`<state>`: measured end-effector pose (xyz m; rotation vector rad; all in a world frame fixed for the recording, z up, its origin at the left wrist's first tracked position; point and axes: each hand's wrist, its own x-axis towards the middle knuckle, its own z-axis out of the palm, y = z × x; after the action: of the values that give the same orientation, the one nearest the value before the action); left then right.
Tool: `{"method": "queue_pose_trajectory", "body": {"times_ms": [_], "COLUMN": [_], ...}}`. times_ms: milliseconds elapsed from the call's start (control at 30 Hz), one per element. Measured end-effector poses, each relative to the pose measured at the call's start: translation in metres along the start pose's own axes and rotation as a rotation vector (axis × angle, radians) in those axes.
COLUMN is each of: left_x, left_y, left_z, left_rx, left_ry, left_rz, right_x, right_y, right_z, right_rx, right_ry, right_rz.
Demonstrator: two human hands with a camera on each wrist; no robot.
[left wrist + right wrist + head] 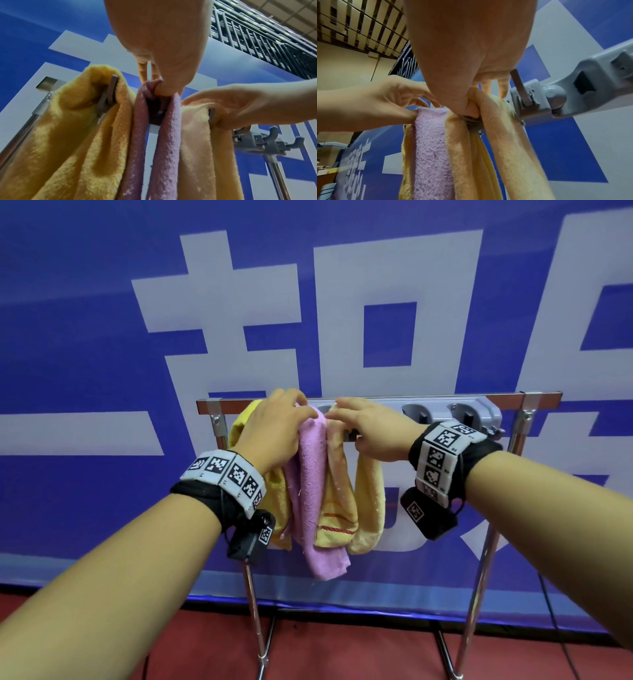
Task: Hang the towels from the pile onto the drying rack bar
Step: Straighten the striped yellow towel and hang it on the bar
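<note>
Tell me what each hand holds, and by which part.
Left hand pinches the pink towel at its top fold. Right hand grips the pale yellow towel at the top.

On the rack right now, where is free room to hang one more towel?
The free stretch is the right part of the grey holder, between the right hand and the right post: its hooks there hang bare. The left part is crowded: the yellow towel, pink towel and pale towel hang side by side, touching, with the left hand on them.
</note>
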<state>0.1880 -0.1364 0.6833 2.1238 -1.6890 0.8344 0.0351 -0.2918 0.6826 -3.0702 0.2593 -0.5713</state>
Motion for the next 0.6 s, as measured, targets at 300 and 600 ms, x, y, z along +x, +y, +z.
{"method": "queue_pose_trajectory", "body": {"times_ms": [300,600], "left_x": [0.005,0.003], "left_y": [-0.001,0.015], "left_z": [0.004,0.004], "left_rx": [-0.002,0.094], "left_ry": [-0.014,-0.064], "left_rz": [-0.084,-0.086], "right_x": [-0.022,-0.026], "right_y": [-0.013,-0.044], "right_z": [0.016,0.084], "right_rx": [-0.243,-0.357], "right_ry": [0.437,-0.357], "right_rz": [-0.186,-0.115]}}
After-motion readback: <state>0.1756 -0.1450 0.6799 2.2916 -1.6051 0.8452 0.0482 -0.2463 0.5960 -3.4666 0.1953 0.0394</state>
